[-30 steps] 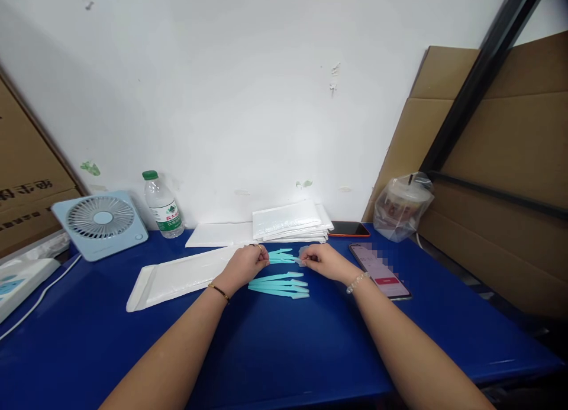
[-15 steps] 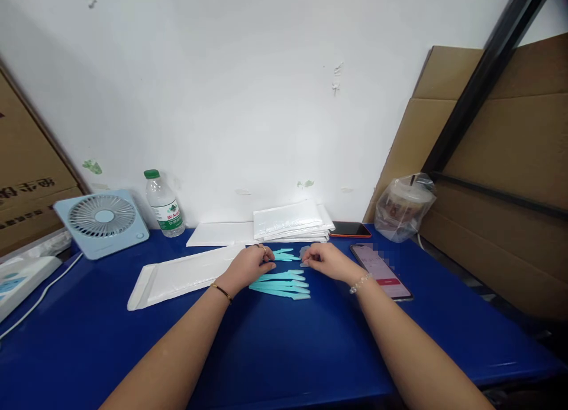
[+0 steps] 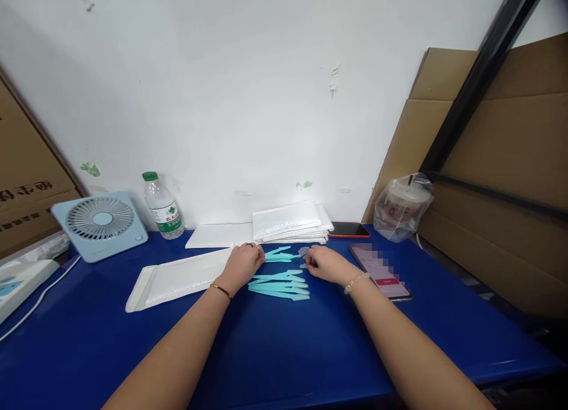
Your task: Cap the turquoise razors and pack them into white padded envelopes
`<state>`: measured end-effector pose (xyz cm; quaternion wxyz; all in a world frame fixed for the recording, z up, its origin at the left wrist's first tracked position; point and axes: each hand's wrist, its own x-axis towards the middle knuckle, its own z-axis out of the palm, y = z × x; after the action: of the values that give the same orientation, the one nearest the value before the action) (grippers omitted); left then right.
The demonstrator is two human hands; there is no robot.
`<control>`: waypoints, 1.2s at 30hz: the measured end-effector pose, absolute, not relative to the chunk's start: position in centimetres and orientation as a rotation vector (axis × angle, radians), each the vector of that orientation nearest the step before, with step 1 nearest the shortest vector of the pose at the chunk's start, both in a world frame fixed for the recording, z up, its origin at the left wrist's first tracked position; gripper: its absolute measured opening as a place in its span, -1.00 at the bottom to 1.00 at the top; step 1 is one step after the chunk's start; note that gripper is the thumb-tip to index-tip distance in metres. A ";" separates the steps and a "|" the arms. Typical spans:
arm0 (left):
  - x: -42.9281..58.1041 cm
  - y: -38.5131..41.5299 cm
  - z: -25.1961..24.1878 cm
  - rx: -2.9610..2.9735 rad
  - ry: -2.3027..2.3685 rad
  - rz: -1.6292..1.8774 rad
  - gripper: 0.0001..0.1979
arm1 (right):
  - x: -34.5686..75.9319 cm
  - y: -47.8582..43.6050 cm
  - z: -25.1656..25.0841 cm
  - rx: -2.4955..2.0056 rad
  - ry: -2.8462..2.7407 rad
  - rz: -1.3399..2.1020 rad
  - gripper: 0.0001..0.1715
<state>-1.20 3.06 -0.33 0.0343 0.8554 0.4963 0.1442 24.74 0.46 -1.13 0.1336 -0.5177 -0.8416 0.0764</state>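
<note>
My left hand (image 3: 243, 263) is curled closed on the near ends of a few turquoise strips (image 3: 279, 255) on the blue table (image 3: 284, 351). Facing it, my right hand (image 3: 323, 263) pinches the other end of those strips, where a small greyish tip (image 3: 303, 251) shows. A second bunch of several turquoise strips (image 3: 279, 284) lies flat just in front of both hands, touched by neither. A white padded envelope (image 3: 177, 278) lies left of my left hand.
A stack of white envelopes (image 3: 290, 222) and a flat white sheet (image 3: 217, 235) sit by the wall. Two phones (image 3: 380, 273) (image 3: 348, 229), a bagged drink cup (image 3: 402, 206), a water bottle (image 3: 162, 206), a small fan (image 3: 100, 223) and cardboard boxes (image 3: 26, 179) ring the table.
Both hands stayed at the far bunch of strips, shifting only slightly; the strips there now fan a little upward. The near bunch has not moved.
</note>
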 end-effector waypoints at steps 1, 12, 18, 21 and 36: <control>-1.2 3.1 -0.3 2.630 1.518 0.444 -0.84 | 24.5 0.4 -1.1 -1.520 -2.453 0.168 -0.95; -1.7 2.9 0.8 2.536 1.480 0.506 -0.81 | 25.2 0.4 -0.5 -1.447 -2.245 0.382 -0.93; -1.8 2.9 0.8 2.430 1.476 0.515 -0.78 | 25.5 0.8 -0.4 -1.381 -1.988 0.517 -0.81; -1.8 2.9 0.8 2.434 1.483 0.515 -0.78 | 25.4 1.0 -0.4 -1.345 -1.793 0.612 -0.74; -1.9 3.0 0.6 2.435 1.420 0.595 -0.80 | 24.8 1.4 -1.0 -1.160 -1.528 0.937 -0.63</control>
<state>-1.92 2.97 0.56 0.1300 0.8380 0.4889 0.2047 24.78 1.37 -0.97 0.4822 -0.4759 -0.6271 0.3845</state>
